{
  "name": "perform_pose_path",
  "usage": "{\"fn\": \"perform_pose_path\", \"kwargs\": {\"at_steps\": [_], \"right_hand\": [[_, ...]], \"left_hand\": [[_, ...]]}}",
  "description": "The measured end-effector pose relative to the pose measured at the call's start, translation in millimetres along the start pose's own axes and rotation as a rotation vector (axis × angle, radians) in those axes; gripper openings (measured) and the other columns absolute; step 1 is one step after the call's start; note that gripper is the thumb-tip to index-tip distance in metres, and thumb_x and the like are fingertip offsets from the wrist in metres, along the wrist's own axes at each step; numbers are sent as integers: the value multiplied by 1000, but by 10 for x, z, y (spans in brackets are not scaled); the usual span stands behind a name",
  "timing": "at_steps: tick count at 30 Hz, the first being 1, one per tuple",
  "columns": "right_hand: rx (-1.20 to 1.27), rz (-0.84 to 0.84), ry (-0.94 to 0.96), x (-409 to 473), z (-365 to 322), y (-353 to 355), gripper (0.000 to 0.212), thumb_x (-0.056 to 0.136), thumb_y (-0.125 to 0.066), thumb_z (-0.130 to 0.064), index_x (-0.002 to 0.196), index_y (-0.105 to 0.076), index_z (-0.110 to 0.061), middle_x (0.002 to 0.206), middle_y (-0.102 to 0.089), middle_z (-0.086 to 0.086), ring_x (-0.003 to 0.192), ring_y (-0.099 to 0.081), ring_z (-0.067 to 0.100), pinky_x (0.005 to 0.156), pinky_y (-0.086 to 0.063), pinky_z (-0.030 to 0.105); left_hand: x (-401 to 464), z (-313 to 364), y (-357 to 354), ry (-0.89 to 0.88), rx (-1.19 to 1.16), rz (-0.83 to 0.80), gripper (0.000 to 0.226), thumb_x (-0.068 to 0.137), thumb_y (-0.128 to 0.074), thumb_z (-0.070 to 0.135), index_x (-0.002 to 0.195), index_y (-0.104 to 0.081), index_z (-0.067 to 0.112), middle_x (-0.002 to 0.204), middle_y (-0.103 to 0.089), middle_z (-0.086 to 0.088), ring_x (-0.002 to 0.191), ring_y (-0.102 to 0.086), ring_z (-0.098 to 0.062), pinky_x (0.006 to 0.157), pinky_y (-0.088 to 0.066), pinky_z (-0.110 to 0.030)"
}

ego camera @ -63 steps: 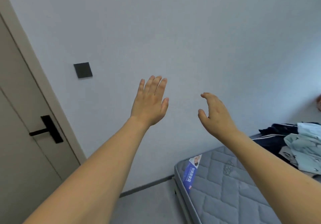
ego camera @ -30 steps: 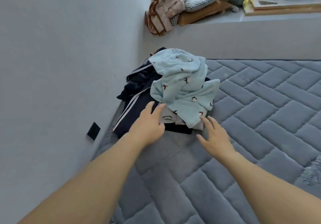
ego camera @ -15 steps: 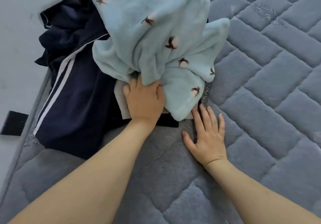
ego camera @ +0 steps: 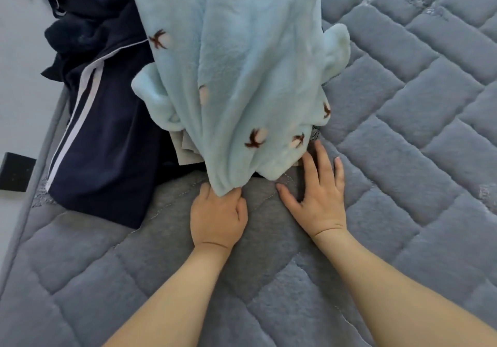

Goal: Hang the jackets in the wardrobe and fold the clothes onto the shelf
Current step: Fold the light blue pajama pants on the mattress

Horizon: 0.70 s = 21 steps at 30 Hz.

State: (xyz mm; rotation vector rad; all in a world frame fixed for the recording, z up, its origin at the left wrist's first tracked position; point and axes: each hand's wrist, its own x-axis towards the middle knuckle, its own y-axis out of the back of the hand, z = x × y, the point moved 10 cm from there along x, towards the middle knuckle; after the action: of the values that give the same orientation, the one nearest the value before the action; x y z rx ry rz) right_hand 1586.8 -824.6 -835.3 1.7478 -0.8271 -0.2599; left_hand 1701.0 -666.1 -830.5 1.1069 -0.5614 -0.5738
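A fluffy light-blue garment with small brown bird prints (ego camera: pixel 242 72) lies on top of a pile on the grey quilted mattress (ego camera: pixel 403 158). My left hand (ego camera: pixel 217 217) grips its near edge, with the fabric bunched in the fingers. Just to the right, my right hand (ego camera: pixel 320 196) rests flat on the mattress, fingers spread, its fingertips at the garment's lower right corner. A navy jacket with white stripes (ego camera: pixel 102 136) lies under and left of the blue garment. A beige cloth (ego camera: pixel 185 150) peeks out between them.
The mattress edge (ego camera: pixel 35 174) runs along a pale wall (ego camera: pixel 18 77) on the left, where a black wall plate (ego camera: pixel 16 171) sits low. Bare quilted mattress stretches to the right and towards me.
I turned from the wall and door to the bed and leaned in over the pile. My left hand took hold of the blue garment and has drawn its edge towards me; my right hand stays on the mattress.
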Motion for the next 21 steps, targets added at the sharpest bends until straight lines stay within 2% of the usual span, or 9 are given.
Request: {"fn": "perform_pose_path", "kwargs": {"at_steps": [2, 5, 7, 9, 11, 13, 15, 17, 21], "right_hand": [[74, 45, -15, 7, 0, 69, 73, 88, -60, -55, 143, -44, -9, 158, -28, 14, 147, -24, 19, 122, -12, 50], [211, 133, -43, 129, 43, 186, 62, 86, -72, -38, 137, -47, -13, 160, -23, 10, 147, -23, 16, 119, -19, 55], [191, 130, 72, 310, -86, 191, 56, 85, -70, -25, 136, -47, -17, 159, -26, 12, 146, -28, 29, 116, -21, 60], [67, 79, 255, 405, -284, 103, 48, 88, -64, -20, 135, -54, -15, 153, -39, 13, 143, -32, 38, 115, -22, 60], [28, 84, 314, 386, -358, 91, 35, 91, -61, -18, 125, -63, -11, 141, -54, 11, 138, -40, 38, 114, -25, 57], [30, 143, 306, 257, -352, 196, 24, 91, -59, -15, 112, -68, -7, 123, -65, 10, 125, -53, 36, 112, -29, 53], [35, 160, 308, 22, -396, 292, 15, 88, -59, -10, 98, -69, -4, 101, -68, 12, 105, -61, 36, 105, -36, 49], [33, 148, 326, -296, -423, 364, 6, 84, -63, -9, 83, -65, -5, 84, -65, 12, 88, -61, 35, 94, -41, 45], [-18, -15, 290, -922, -317, 522, 16, 83, -60, -17, 71, -60, -7, 76, -65, 13, 82, -59, 35, 82, -43, 42]], "left_hand": [[6, -17, -1, 5, 11, 22, 21, 81, -43, 18, 67, -57, 10, 68, -53, -9, 67, -51, -29, 53, -30, -29], [7, -16, -3, -1, -1, 47, 22, 81, -43, 19, 68, -58, 9, 69, -53, -10, 68, -51, -30, 51, -33, -30], [-11, -8, 19, -14, -27, 64, 23, 81, -42, 20, 69, -59, 9, 68, -53, -9, 69, -51, -29, 49, -34, -30], [-3, -13, 23, -32, -41, 100, 25, 82, -41, 21, 68, -59, 10, 68, -54, -9, 70, -51, -28, 49, -34, -29], [-5, -39, 34, -20, -40, 123, 24, 83, -41, 23, 67, -56, 11, 69, -54, -9, 72, -50, -27, 49, -33, -29], [-27, -18, 34, -23, -29, 130, 22, 85, -45, 20, 68, -55, 11, 71, -54, -9, 74, -50, -27, 51, -31, -30], [-51, 8, 49, -31, 7, 127, 20, 88, -51, 16, 69, -55, 10, 72, -55, -11, 75, -50, -29, 55, -29, -31], [-106, 20, 62, -15, 54, 105, 23, 91, -50, 16, 69, -52, 13, 74, -57, -12, 74, -51, -29, 58, -27, -33], [-618, 53, 47, 50, 94, 21, 28, 92, -45, 19, 64, -44, 19, 66, -51, -5, 64, -50, -28, 54, -24, -31]]}}
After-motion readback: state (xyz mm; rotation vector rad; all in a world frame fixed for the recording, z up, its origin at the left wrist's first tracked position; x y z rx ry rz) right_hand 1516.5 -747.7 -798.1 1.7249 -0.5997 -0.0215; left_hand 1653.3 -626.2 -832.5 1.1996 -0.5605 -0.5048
